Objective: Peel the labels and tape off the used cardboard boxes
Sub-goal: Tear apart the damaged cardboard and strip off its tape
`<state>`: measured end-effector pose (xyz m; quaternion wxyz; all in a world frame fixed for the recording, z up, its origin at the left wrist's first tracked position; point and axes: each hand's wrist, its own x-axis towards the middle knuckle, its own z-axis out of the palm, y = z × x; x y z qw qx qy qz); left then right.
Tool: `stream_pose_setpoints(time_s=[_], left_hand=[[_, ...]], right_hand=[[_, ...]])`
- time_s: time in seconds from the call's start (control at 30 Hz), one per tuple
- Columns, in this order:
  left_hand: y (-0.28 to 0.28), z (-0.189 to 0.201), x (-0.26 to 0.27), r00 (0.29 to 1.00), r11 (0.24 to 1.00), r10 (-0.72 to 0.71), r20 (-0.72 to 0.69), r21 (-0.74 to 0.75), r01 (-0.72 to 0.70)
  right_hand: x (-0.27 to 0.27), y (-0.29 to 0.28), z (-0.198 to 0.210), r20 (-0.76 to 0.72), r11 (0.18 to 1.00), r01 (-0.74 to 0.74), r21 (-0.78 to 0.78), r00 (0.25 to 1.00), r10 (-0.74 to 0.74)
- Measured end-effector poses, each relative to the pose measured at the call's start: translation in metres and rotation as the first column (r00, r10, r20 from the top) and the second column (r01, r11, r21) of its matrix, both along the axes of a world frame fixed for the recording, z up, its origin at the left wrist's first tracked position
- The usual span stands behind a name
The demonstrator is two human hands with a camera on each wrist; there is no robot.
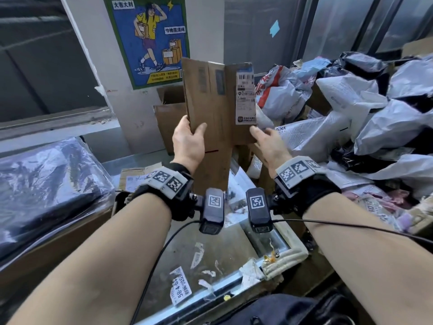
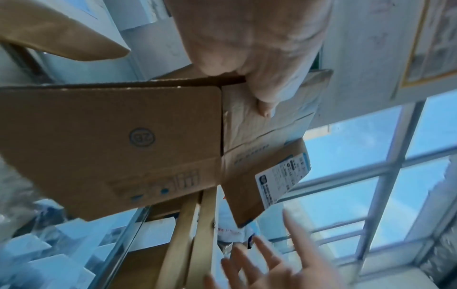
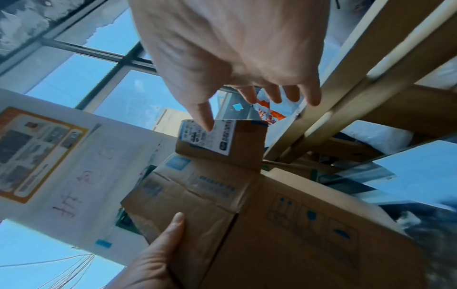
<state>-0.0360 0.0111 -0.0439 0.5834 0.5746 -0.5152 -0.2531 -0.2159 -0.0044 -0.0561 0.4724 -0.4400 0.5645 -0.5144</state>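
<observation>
A flattened brown cardboard box (image 1: 210, 109) stands upright in front of me, held by my left hand (image 1: 187, 139), whose thumb lies on the front and fingers behind its left edge. A white shipping label (image 1: 246, 96) with a barcode is stuck on the box's right flap. My right hand (image 1: 264, 141) hovers with spread fingers just below the label's lower corner, apart from it. The left wrist view shows the box (image 2: 111, 140), the label (image 2: 281, 181) and the left thumb (image 2: 249, 50) pinching the cardboard. In the right wrist view my right fingers (image 3: 247, 82) spread above the label (image 3: 207, 136).
A heap of grey and white plastic mailer bags (image 1: 365, 106) fills the right side. An open cardboard box (image 1: 168, 113) stands behind the held one. A plastic-wrapped dark bundle (image 1: 44, 184) lies on the left. Peeled label scraps (image 1: 180, 289) litter the glass-topped counter (image 1: 229, 245) below.
</observation>
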Motion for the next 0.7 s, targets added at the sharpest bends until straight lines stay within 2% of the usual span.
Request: stream_pose_setpoints(time_s=[0.07,0.13,0.2,0.27,0.4,0.53,0.6,0.7], left_hand=[[-0.002,-0.001,0.007,0.997,0.998,0.002,-0.071,0.070,0.003],[-0.001,-0.006,0.011,0.969,0.989,-0.027,-0.247,0.134,0.062],[0.001,-0.016,0.014,0.884,0.965,-0.065,-0.463,0.197,0.174],[0.004,-0.026,0.018,0.826,0.934,-0.065,-0.560,0.256,0.247],[0.008,-0.044,0.025,0.774,0.891,-0.039,-0.632,0.329,0.314],[0.008,-0.060,0.030,0.815,0.894,0.025,-0.579,0.378,0.241],[0.009,-0.068,0.033,0.849,0.894,0.075,-0.523,0.412,0.175],[0.011,-0.081,0.034,0.874,0.878,0.111,-0.473,0.459,0.137]], right_hand=[[-0.006,-0.011,-0.023,-0.006,0.999,-0.038,0.008,0.999,0.038],[-0.001,0.007,-0.015,-0.023,0.997,-0.063,0.048,0.998,0.064],[0.002,0.019,-0.014,-0.032,0.995,-0.056,0.080,0.998,0.059],[0.004,0.027,-0.012,-0.049,0.985,-0.084,0.149,0.995,0.092],[0.006,0.034,-0.016,0.101,0.970,-0.150,0.190,0.986,0.133],[0.002,0.035,-0.027,0.186,0.958,-0.180,0.223,0.973,0.139],[0.000,0.035,-0.031,0.177,0.957,-0.138,0.255,0.980,0.094],[-0.005,0.028,-0.044,0.058,0.957,-0.078,0.281,0.996,0.064]])
